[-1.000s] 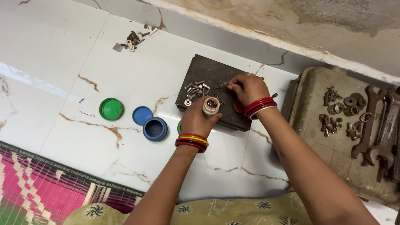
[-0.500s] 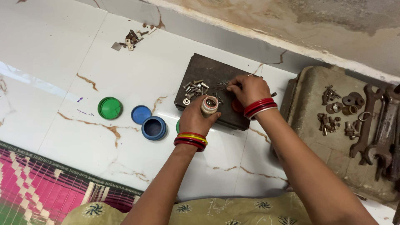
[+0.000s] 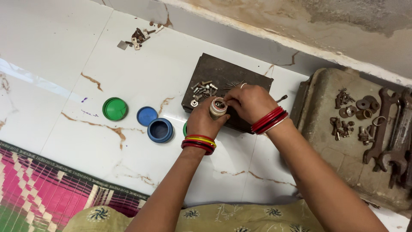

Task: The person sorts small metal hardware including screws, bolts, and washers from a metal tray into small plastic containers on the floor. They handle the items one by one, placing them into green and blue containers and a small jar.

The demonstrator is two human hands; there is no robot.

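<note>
white jar (image 3: pixel 217 108) in left hand (image 3: pixel 202 121), right hand (image 3: pixel 247 102) touching it.

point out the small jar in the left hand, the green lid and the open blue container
small jar (image 3: pixel 217 107), head view, on its open rim above the left hand's fingers
green lid (image 3: pixel 115 108), head view, centre of its round top
open blue container (image 3: pixel 160 130), head view, on its dark inside floor

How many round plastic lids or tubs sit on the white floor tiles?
3 clearly: a green lid leftmost, a blue lid beside it, a blue tub next. A green edge behind the left hand may be another.
</note>
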